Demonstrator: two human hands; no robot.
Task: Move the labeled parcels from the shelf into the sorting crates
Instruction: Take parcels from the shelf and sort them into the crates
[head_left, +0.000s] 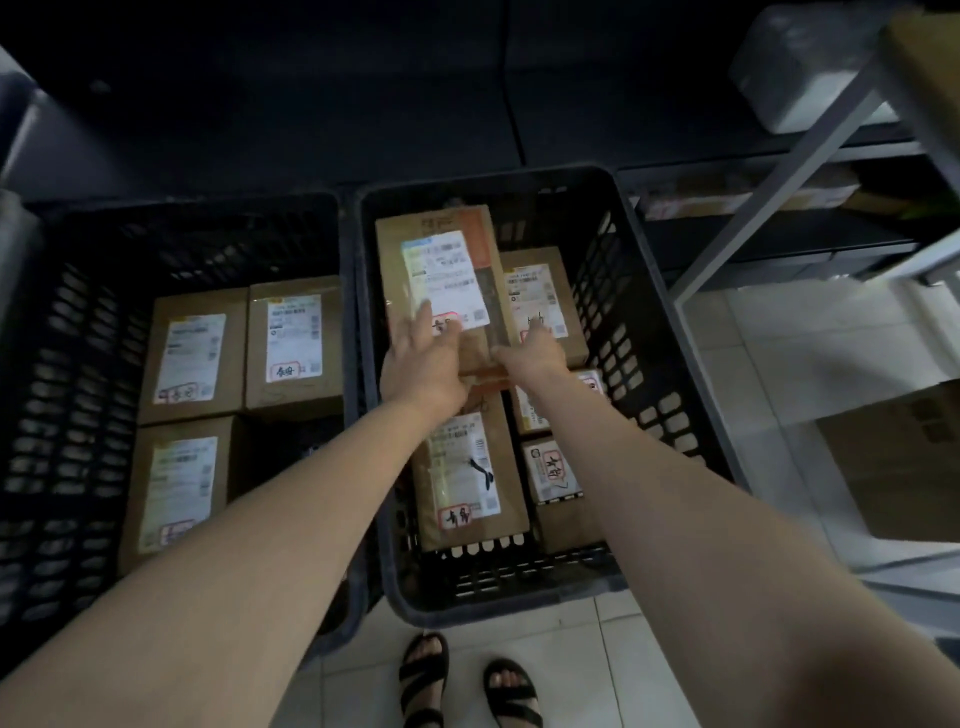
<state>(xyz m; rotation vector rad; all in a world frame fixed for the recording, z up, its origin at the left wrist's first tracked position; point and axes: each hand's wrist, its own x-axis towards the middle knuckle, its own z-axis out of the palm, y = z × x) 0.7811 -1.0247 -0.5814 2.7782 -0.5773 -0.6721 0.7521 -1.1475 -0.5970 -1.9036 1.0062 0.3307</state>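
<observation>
In the right black crate (644, 332), both my hands hold the near end of a long brown parcel (441, 249) with a white label. The parcel is tilted, its far end toward the crate's back wall. My left hand (421, 358) covers the near left corner, fingers lying over the label. My right hand (535, 353) grips the near right corner with its thumb on top. Beneath and beside it lie several labeled parcels, one (543, 296) at the right and one (467, 473) nearer to me. The left black crate (67, 364) holds three labeled parcels, one of them (293, 343) at the back.
A grey metal shelf frame (769, 208) stands at the right, with boxes (904, 462) on its lower levels and a wrapped package (800, 67) higher up. My sandalled feet (467, 686) stand on white floor tiles just before the right crate. The background is dark.
</observation>
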